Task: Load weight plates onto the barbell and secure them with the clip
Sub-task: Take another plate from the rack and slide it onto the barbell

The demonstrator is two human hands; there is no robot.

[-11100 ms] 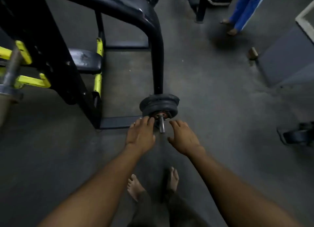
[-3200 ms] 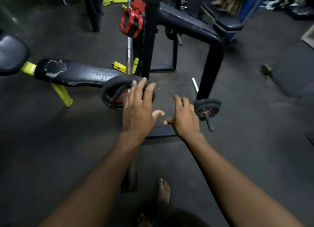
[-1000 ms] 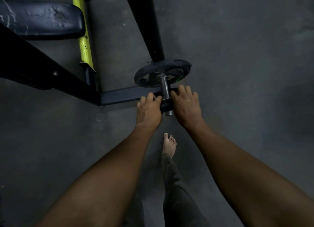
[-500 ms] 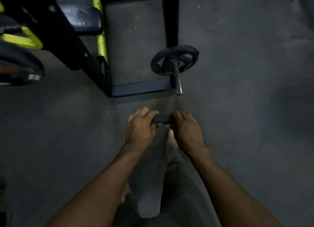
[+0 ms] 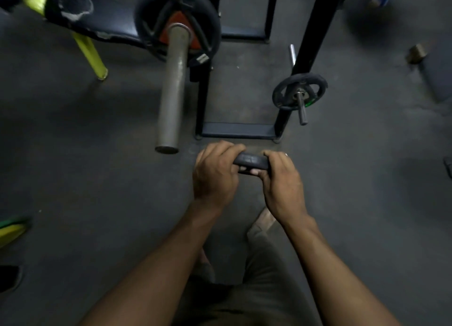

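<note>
Both hands hold a small black weight plate (image 5: 250,160) edge-on in front of me: my left hand (image 5: 215,174) grips its left side and my right hand (image 5: 283,181) its right side. Up and to the left, the grey barbell sleeve (image 5: 172,88) points toward me, its open end level with my left hand. A large black plate with a red hub (image 5: 177,20) sits on that sleeve farther up. To the right, a storage peg (image 5: 301,108) on the rack carries another small black plate (image 5: 299,91).
A black rack frame (image 5: 237,131) stands on the floor just beyond my hands. A worn black bench pad (image 5: 93,15) on yellow legs lies at the upper left. My legs and a bare foot (image 5: 263,221) are below my hands. A small block (image 5: 415,53) lies at the right.
The small plate came off the storage peg one second ago and stays held in both hands. My view has swung up and left, bringing the barbell sleeve and its large plate into sight.
</note>
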